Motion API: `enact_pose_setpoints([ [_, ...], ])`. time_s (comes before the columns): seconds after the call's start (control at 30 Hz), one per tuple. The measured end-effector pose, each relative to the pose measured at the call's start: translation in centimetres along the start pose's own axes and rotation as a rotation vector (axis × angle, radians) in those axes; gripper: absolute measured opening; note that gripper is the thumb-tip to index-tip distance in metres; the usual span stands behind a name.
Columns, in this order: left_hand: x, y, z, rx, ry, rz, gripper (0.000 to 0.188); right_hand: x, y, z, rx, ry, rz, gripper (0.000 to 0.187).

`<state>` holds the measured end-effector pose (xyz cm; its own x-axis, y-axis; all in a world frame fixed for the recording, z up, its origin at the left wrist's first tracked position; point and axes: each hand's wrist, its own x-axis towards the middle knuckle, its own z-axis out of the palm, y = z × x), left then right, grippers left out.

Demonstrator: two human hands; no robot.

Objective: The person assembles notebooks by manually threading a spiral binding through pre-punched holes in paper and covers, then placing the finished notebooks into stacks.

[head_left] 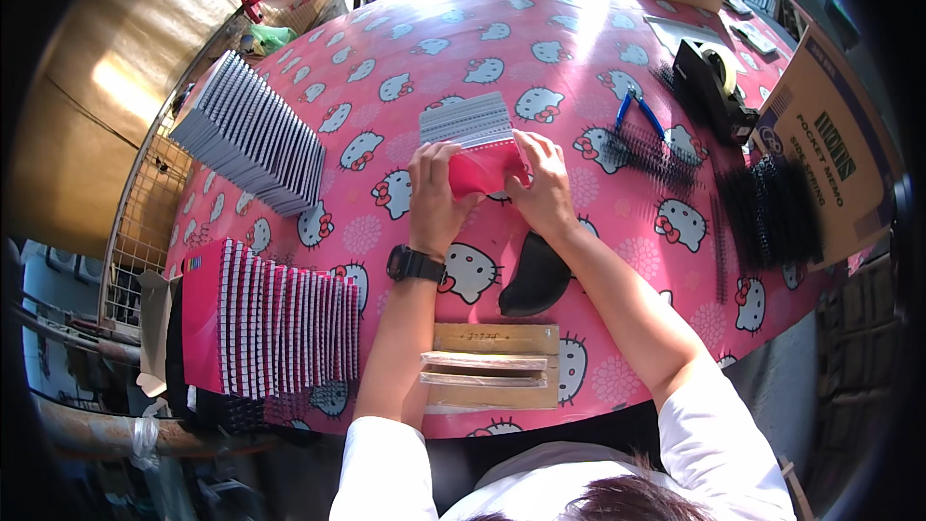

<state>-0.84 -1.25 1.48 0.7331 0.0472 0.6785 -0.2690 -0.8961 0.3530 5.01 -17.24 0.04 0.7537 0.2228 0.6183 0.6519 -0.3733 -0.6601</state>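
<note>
Aligning, we judge: pink cover [480, 172], twelve o'clock.
Left hand [439, 188], right hand [542, 185] half-closed, gripping its sides; next likely calls for flush sheets [465, 118].

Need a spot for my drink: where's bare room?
Widest: the pink tablecloth beyond the white pages, left of the tape dispenser. Smaller: between the tall white pile and the left hand; between the right forearm and black coils. Crowded: right edge, coils beside the cardboard box; near left, pink notebooks.

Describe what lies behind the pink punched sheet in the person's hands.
Just beyond the pink punched sheet, pale sheets show rows of holes in overlapping tiers. Whatever the pink punched sheet covers cannot be seen.
</note>
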Motion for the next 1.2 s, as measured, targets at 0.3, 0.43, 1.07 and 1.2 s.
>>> enact_pose_setpoints([
  [0.3,0.0,0.0,0.2,-0.029,0.019,-0.007,0.082,-0.2,0.4,0.2,-0.017,-0.045,-0.066,0.071],
  [0.43,-0.1,-0.1,0.2,-0.015,0.009,-0.021,0.083,-0.1,0.5,0.1,-0.027,-0.071,-0.084,0.071],
  [1.07,-0.1,0.0,0.2,-0.013,0.039,0.007,0.081,0.3,-0.4,-0.4,0.048,0.089,-0.056,0.054],
  [1.2,-0.1,-0.1,0.3,-0.030,0.043,0.014,0.081,0.3,-0.2,-0.4,0.008,0.069,-0.108,0.054],
])
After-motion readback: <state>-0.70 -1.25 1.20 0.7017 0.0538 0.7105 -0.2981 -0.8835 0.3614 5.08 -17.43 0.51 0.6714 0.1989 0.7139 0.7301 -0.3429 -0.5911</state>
